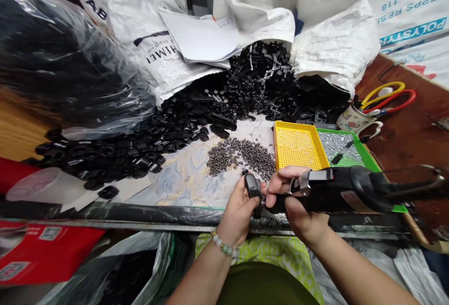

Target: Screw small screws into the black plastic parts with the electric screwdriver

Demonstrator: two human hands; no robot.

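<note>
The left hand [238, 206] pinches one small black plastic part [252, 187] at the bench's front edge, and the right hand [298, 202] is wrapped around a black screwdriver tool [336, 188] whose tip meets that part; judging by the big pile of black parts [196, 113] and heap of small screws [242, 155] (both too many to count), most work looks left, no finished batch identifiable. Counted: 1 yellow tray [298, 148]; 1 green tray [351, 148]; 1 mug [354, 119]; approx. 2 pairs of scissors [386, 94].
</note>
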